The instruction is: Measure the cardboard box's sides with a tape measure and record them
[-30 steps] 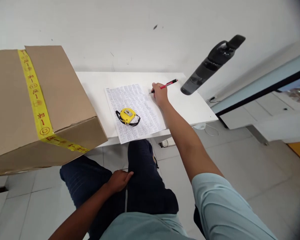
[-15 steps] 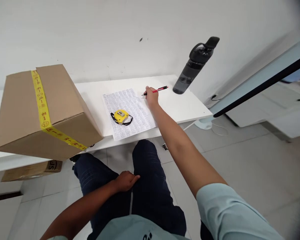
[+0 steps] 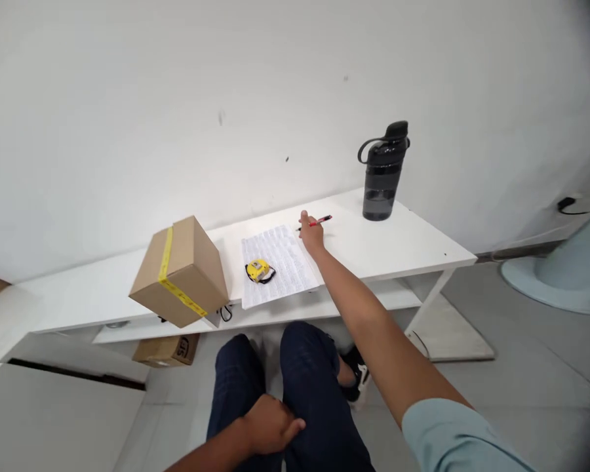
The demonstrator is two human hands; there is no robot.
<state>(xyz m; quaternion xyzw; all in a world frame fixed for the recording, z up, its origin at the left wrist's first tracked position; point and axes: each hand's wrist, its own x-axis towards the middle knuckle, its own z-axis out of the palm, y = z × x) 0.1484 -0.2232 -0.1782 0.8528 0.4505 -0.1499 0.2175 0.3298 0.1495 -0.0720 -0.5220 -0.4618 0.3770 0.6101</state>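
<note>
My right hand (image 3: 312, 234) is closed around a red and black pen (image 3: 323, 219), over the right edge of a printed sheet of paper (image 3: 292, 265) on the white table. The pen points left; whether its tip touches the paper I cannot tell. A yellow tape measure (image 3: 258, 267) with a black strap lies on the left part of the sheet. Down on my lap, between the thighs, rests my left hand (image 3: 269, 425). Its thumb sticks out to the right, while the other fingers are tucked out of sight.
Left of the paper, a cardboard box (image 3: 177, 278) with yellow tape overhangs the front edge of the white table (image 3: 388, 249). A dark water bottle (image 3: 382, 180) stands at the back right. Another cardboard carton (image 3: 160, 352) is low beneath the table. A wall (image 3: 187, 131) rises behind.
My view has shifted and pulled back, so the box looks smaller and more table shows. The right hand still holds the pen by the sheet's right edge; the left stays on my lap.
</note>
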